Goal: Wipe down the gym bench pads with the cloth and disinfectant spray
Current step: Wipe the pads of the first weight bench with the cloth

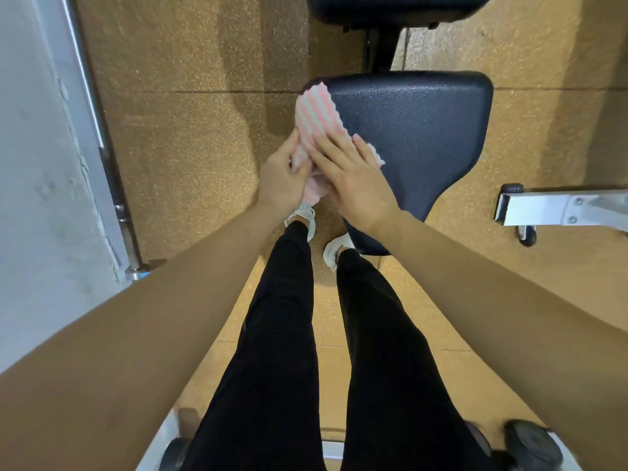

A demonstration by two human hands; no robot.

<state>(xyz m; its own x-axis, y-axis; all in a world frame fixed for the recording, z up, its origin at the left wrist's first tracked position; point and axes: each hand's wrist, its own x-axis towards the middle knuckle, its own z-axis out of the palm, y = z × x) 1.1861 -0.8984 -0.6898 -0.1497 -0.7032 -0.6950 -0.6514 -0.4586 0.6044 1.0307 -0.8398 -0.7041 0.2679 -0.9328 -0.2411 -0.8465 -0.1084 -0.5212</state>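
A pink, white and pale green wavy-striped cloth [317, 119] lies over the left edge of the black seat pad [418, 137] of the gym bench. My left hand [283, 175] grips the cloth's lower left part at the pad's side. My right hand [353, 180] lies flat on the cloth, fingers spread, pressing it onto the pad. A second black pad [390, 8], the backrest, shows at the top. No spray bottle is in view.
A barbell [102, 141] leans along the white wall at left. A white metal frame foot with a wheel [557, 207] stands at right. Dark dumbbell ends [533, 443] sit at the bottom. My black-trousered legs and white shoes [333, 251] stand on tan speckled flooring [190, 107].
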